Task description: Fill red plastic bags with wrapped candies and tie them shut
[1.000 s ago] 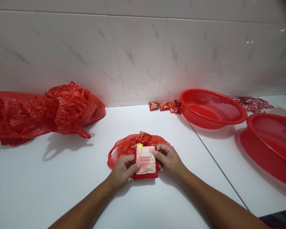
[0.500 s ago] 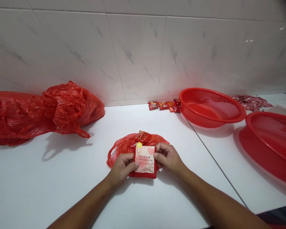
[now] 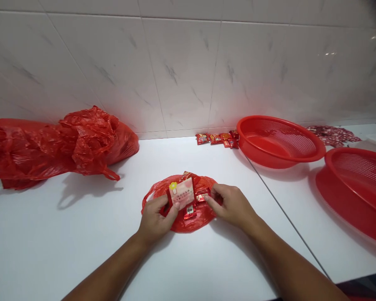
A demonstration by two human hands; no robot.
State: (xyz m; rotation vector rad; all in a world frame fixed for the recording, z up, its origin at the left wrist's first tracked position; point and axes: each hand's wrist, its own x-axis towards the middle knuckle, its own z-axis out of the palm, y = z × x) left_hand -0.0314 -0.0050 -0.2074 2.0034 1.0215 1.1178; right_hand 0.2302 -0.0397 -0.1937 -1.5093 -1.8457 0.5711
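Note:
My left hand (image 3: 158, 219) is closed on a card (image 3: 182, 194) with a dark red backing, pink-and-cream printed face and a yellow flower clip. The card is tilted above a spread red plastic bag (image 3: 194, 225). My right hand (image 3: 230, 202) is pinched at the bag's right side, its thumb and finger at the end of a small red candy packet (image 3: 202, 197). A second red packet (image 3: 189, 211) lies on the bag just below the card. Behind the card, another red-and-gold packet (image 3: 188, 175) is partly hidden.
Large red plastic bags (image 3: 94, 140) stand at the left against the tiled wall. Several small red packets (image 3: 215, 139) lie along the wall. To the right are a red mesh basket (image 3: 278, 161) and a second red basket (image 3: 351, 188). Patterned red-and-white pieces (image 3: 335, 136) lie behind them.
My right hand has let go of the card and moved slightly right, to a small packet. My left hand has tilted the card and shifted it left, uncovering packets on the bag.

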